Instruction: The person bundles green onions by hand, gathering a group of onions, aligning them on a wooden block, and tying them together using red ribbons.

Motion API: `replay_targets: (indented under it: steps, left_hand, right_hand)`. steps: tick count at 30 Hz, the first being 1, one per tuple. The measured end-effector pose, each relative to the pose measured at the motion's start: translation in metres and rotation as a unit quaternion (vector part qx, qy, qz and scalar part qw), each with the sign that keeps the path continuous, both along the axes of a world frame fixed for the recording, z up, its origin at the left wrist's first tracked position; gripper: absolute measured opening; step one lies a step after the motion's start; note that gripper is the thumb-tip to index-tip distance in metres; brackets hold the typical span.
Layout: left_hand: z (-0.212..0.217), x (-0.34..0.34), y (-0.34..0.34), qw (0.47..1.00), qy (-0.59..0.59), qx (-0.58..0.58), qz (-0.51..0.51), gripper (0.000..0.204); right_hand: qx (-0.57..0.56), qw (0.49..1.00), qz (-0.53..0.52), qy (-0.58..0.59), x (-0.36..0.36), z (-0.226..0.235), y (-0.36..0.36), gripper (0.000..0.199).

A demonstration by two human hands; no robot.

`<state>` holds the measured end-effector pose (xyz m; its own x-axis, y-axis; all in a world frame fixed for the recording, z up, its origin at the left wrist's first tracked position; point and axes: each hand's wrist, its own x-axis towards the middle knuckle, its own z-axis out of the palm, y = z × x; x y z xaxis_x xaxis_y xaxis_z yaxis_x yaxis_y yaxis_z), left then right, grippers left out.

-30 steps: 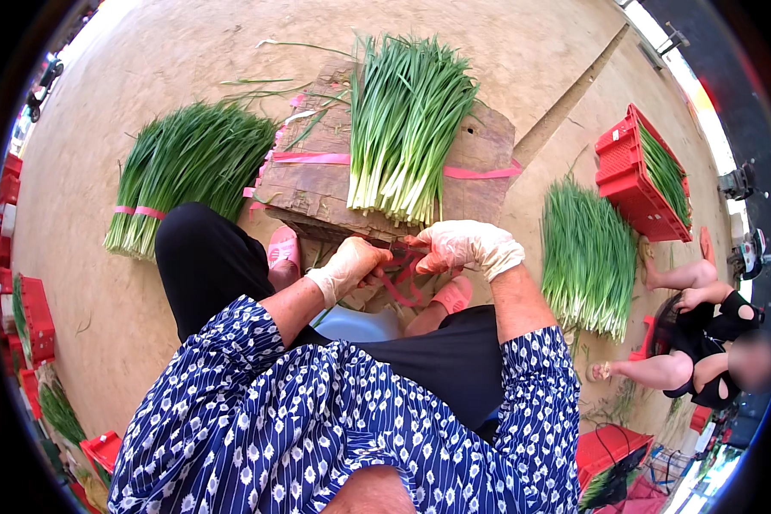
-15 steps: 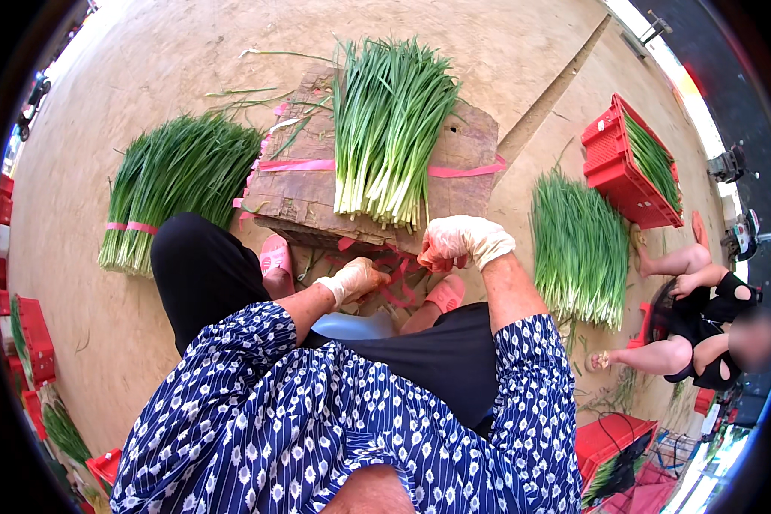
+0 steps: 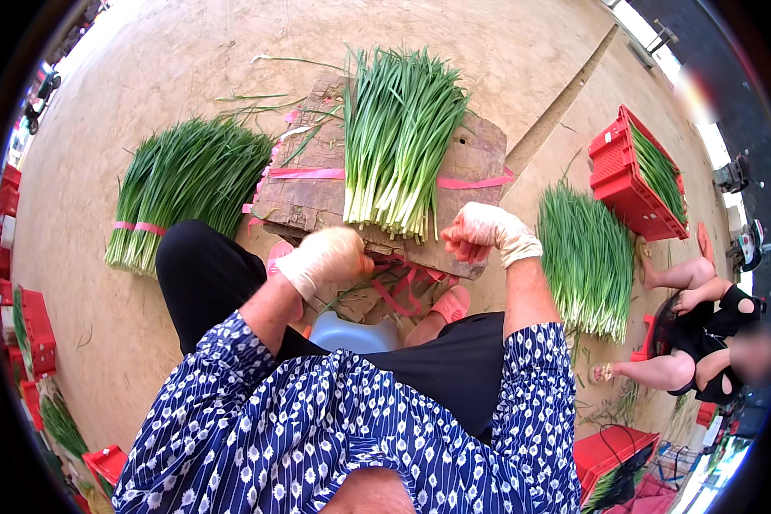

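At the near side of the wooden block [image 3: 304,197], the left hand [image 3: 330,257] and right hand [image 3: 486,231] are curled closed, any contents I cannot tell, and the loose green bundle [image 3: 403,146] upon it might scatter if the pink strip [image 3: 308,174] underneath is pulled unevenly.

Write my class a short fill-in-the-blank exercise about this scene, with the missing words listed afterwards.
1. The middle leafy bundle lies on a block made of ____.
2. The ribbon crossing that block is coloured ____.
3. The left hand and right hand are both ____, not bare.
4. The crate at upper right is coloured ____.

Missing words: wood; pink; gloved; red.
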<state>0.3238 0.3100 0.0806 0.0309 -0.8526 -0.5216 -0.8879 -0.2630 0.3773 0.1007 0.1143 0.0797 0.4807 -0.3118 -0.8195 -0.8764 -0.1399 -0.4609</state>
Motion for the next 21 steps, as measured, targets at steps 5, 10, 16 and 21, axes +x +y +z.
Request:
replay_targets:
  steps: [5, 10, 16, 21]
  left_hand:
    - [-0.035, 0.073, -0.049, 0.931, -0.018, -0.307, 0.197, 0.06]
    - [-0.058, 0.079, -0.096, 0.92, -0.031, -0.308, 0.241, 0.087]
    - [-0.058, 0.031, -0.128, 0.922, -0.063, -0.241, 0.298, 0.112]
    - [-0.066, 0.02, -0.12, 0.91, -0.044, -0.266, 0.315, 0.112]
  right_hand:
    - [-0.108, 0.963, -0.194, -0.153, 0.021, -0.013, -0.006, 0.083]
    - [-0.303, 0.915, -0.156, -0.214, 0.074, -0.037, -0.006, 0.114]
    - [-0.322, 0.928, -0.108, -0.152, 0.109, -0.04, 0.014, 0.127]
    - [-0.362, 0.915, -0.057, -0.168, 0.113, -0.034, 0.027, 0.115]
